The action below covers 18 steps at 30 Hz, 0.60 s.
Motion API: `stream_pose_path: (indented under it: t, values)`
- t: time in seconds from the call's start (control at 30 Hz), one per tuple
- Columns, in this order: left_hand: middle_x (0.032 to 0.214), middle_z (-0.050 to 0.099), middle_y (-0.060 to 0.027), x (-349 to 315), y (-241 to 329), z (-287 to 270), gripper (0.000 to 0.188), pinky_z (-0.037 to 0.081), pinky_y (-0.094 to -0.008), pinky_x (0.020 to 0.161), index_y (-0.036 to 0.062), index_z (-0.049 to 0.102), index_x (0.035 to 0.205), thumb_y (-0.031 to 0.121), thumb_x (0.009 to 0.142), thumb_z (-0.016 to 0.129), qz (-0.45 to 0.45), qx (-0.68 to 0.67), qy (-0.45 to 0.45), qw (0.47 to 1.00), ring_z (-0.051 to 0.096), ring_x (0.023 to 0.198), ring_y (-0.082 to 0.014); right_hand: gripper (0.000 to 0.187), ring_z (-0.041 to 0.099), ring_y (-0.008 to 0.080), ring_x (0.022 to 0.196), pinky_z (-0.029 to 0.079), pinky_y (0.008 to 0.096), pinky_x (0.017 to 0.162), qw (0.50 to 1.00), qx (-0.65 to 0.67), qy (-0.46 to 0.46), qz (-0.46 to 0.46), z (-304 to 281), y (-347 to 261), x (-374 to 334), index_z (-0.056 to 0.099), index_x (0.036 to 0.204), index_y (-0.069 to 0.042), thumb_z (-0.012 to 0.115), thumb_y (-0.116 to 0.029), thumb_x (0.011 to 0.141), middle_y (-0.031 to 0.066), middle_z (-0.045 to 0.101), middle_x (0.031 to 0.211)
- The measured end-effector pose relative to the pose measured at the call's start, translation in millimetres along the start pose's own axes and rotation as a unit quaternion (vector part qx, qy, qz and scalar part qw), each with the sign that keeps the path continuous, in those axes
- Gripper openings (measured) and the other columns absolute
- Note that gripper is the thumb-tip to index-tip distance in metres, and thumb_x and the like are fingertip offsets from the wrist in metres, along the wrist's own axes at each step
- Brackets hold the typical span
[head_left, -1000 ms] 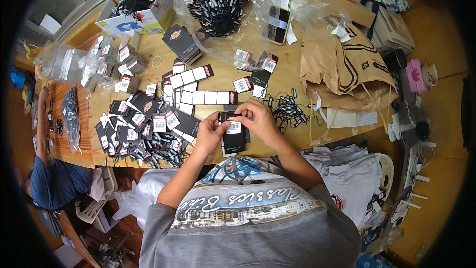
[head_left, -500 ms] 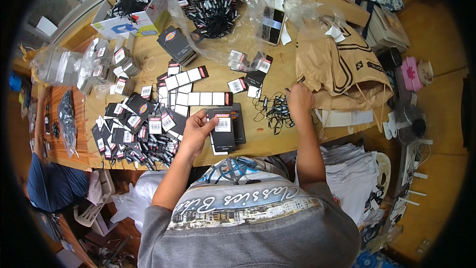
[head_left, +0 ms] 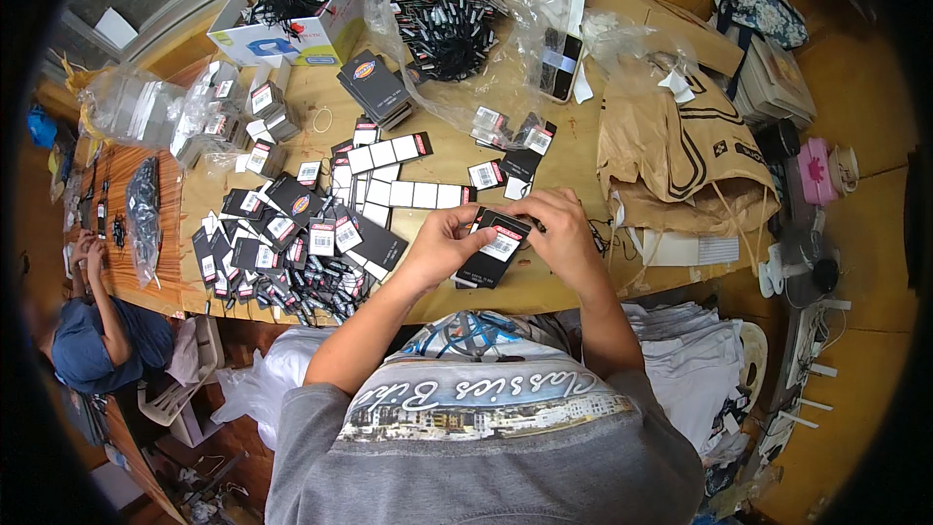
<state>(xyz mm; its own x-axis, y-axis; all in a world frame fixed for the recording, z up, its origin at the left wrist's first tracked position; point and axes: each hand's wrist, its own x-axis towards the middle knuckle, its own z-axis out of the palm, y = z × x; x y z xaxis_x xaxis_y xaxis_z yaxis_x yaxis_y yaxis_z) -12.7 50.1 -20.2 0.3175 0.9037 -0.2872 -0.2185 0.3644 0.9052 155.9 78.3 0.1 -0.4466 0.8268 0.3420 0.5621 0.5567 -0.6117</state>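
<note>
My left hand (head_left: 442, 251) is closed on a black hang tag (head_left: 483, 269) with a red strip and a white barcode sticker, its thumb on the face. More dark card shows beneath the tag. At the tag's upper right corner, my right hand (head_left: 562, 238) pinches a black tag string, mostly hidden by its fingers. Loose black strings (head_left: 597, 236) partly show beside the right hand. Left of my hands spreads a heap of tags with strings (head_left: 292, 258). Strips of white stickers (head_left: 413, 194) lie beyond my left hand.
At the back stand a white box of black strings (head_left: 287, 34), stacked black cards (head_left: 374, 87) and a clear bag of strung tags (head_left: 447, 29). A phone (head_left: 559, 63) and a brown bag (head_left: 680, 151) are at the right. Another person (head_left: 92, 335) sits at the far left.
My right hand has left the pile of black strings and come to the corner of the tag. My left hand has moved right with the tag, now tilted.
</note>
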Motion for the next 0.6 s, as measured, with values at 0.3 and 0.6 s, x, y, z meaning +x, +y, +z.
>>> stream_pose_path:
  t: [0.3,0.6]
  values:
    - [0.071,0.059,-0.0012,-7,6,-14,0.015,0.04,-0.0173,0.05,-0.0028,0.058,0.09,0.001,0.075,0.057,-0.051,0.039,-0.031,0.997,0.049,0.058,-0.0019,0.014,0.054,0.0169,0.061,0.036,0.028,0.067,0.992,0.083,-0.078,0.053,1,-4,-3,0.057,0.074,-0.005,0.063,-0.005,0.062,0.0031,0.056,0.062]
    - [0.065,0.057,-0.0001,-8,-8,-47,0.011,0.035,-0.0204,0.047,-0.0015,0.06,0.084,0.004,0.074,0.058,-0.021,0.168,0.11,0.979,0.044,0.054,-0.0031,0.019,0.052,0.0239,0.072,0.039,0.0315,0.069,0.992,0.049,-0.039,0.11,-20,25,-24,0.059,0.083,-0.002,0.062,-0.008,0.066,0.0109,0.053,0.073]
